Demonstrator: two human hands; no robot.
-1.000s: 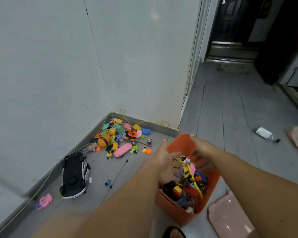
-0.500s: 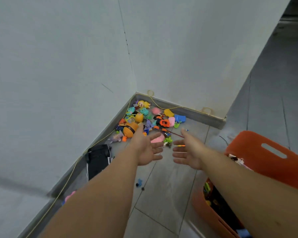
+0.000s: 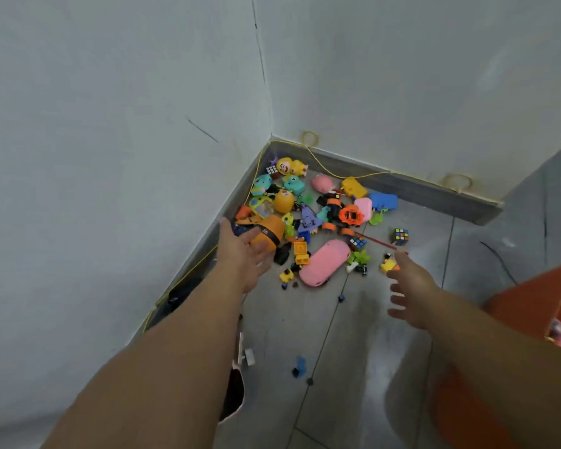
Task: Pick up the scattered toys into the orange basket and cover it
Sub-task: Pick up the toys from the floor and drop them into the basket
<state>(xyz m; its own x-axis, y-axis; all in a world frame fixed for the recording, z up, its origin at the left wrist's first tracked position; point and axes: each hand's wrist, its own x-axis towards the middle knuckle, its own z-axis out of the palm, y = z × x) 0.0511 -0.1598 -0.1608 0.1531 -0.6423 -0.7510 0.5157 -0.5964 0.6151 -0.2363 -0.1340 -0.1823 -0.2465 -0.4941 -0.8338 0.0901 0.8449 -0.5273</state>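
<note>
Both arms reach toward the toys [image 3: 321,215] heaped in the far corner of the floor [image 3: 353,335]. The left hand [image 3: 240,254] hovers just beside an orange ball [image 3: 268,233], its grip spread apart and empty. The right hand [image 3: 410,286] is the same, with fingers splayed. A pink oval toy [image 3: 324,260] lies between them. The orange basket [image 3: 538,306] stands at the floor's right edge, well apart from the heap.

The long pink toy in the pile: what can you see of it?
The long pink toy is a smooth, rounded oblong, plastic by its look. It lies flat and slanted on the grey floor at the pile's near edge. Yellow bricks sit at its left side, a small puzzle cube by its far end. The left hand and right hand are clear of it.
</note>
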